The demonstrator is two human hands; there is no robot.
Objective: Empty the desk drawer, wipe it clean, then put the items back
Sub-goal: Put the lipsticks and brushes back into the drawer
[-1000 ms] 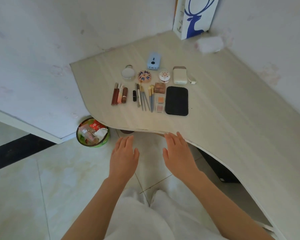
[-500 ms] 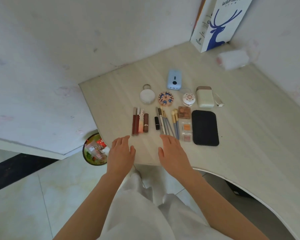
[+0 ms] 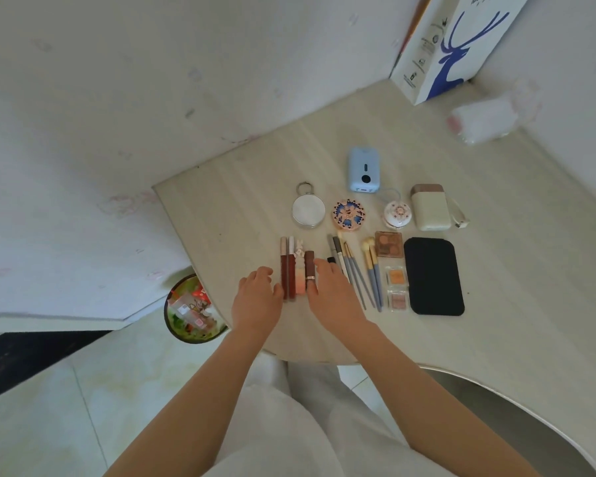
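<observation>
Pale wood-grain desk (image 3: 496, 339) fills the corner, items laid out in rows; no drawer in view, so I cannot tell where it sits. White paper bag with a blue deer (image 3: 461, 53) stands at the back. Green bin (image 3: 190, 318) on the floor beside the desk's left edge. Black flat case (image 3: 432, 275) lies at the right end of the near row, a blue power bank (image 3: 364, 169) behind the round compacts. Brushes (image 3: 358, 273) lie side by side in the middle. Left hand (image 3: 255, 301) hovers just left of the lip gloss tubes (image 3: 295, 270), fingers loosely curled, holding nothing. Right hand (image 3: 334, 297) lies just right of them, fingers relaxed, ringed finger beside the brown tube; contact unclear. Judgement: the tubes are light, rigid, smooth, apt to roll. Best gathered together, pinched across their middles from both sides.
</observation>
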